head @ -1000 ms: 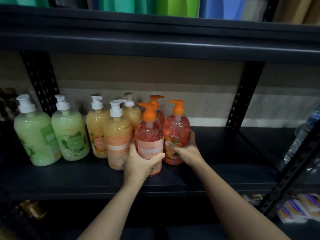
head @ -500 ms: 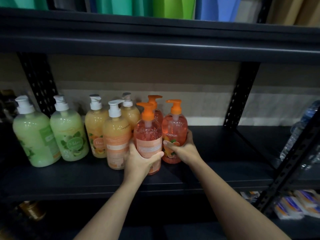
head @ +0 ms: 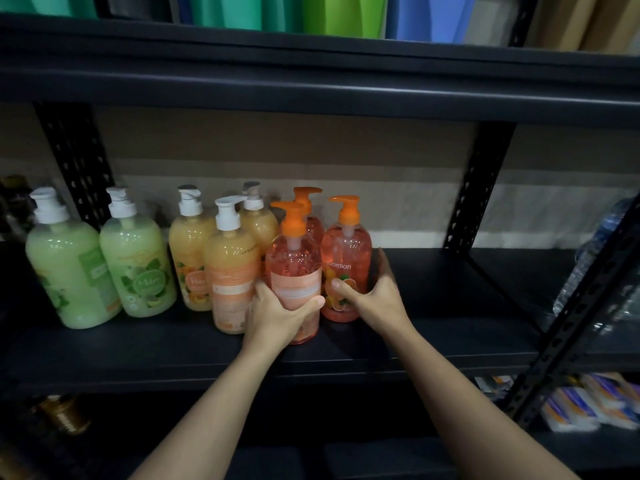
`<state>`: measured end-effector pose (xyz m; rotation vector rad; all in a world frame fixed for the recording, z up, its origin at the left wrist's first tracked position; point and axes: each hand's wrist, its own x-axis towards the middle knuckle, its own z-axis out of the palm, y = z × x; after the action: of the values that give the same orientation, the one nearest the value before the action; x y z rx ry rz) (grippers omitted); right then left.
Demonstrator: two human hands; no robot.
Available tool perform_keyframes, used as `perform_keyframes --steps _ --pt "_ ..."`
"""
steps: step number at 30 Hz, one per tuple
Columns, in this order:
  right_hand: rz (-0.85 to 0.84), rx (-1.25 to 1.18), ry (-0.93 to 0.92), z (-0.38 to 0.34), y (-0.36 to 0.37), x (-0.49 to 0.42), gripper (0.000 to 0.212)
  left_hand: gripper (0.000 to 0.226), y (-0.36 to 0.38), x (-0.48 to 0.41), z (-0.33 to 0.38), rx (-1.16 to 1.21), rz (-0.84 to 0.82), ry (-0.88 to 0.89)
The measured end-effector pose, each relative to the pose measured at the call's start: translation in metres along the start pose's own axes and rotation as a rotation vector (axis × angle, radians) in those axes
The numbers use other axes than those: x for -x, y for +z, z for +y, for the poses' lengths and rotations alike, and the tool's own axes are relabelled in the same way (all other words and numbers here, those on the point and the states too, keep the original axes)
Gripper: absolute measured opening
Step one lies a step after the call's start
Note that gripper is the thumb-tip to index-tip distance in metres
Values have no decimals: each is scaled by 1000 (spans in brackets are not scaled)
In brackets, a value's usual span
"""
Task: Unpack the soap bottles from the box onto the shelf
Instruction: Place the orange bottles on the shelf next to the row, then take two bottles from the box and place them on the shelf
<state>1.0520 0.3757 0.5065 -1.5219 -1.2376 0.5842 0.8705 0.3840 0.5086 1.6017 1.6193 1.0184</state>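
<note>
Fingers (head: 260,289) of the left hand (head: 277,317) are gripping the near orange bottle (head: 294,265) and the right hand (head: 381,299) is clasping the right orange bottle (head: 346,247), both standing on the shelf (head: 450,306) (placing step, I judge), so letting go without tipping them is looming next.

Green, teal and blue sheets (head: 311,12) stand upright high above the fingers (head: 384,271), with tan boards (head: 571,22) further right and a beige wall (head: 277,143) running behind. Clear plastic water bottles (head: 588,258) stand well to the right of the fingers. Wrapped white packs (head: 588,403) lie stacked below and to the right, and a gold spool (head: 65,414) sits far down to the left.
</note>
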Motion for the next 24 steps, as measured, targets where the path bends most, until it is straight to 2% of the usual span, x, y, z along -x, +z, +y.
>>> perform_keyframes --steps 5,7,9,11,13,15,17,20,24 --pt "75 171 -30 -11 -13 31 101 103 1 17 -3 -71 77 -88" --pt "112 216 -70 -14 -15 45 90 101 -1 27 -8 -110 90 -87" --pt "146 279 -90 -14 -16 60 71 98 -4 42 -13 -137 136 -43" --pt "200 367 -91 -12 -16 78 51 84 -7 58 -21 -121 225 79" --pt "273 406 -150 -9 -16 97 35 54 -8 71 -32 -61 312 285" --pt "327 409 -260 -3 -17 116 23 27 -9 82 -44 -3 395 478" --pt "305 378 -324 15 -11 135 16 15 -1 94 -66 28 425 579" --pt "197 283 -340 52 1 163 11 5 17 111 -106 47 329 622" --pt "-9 280 -242 132 23 197 15 7 54 133 -186 11 120 506"
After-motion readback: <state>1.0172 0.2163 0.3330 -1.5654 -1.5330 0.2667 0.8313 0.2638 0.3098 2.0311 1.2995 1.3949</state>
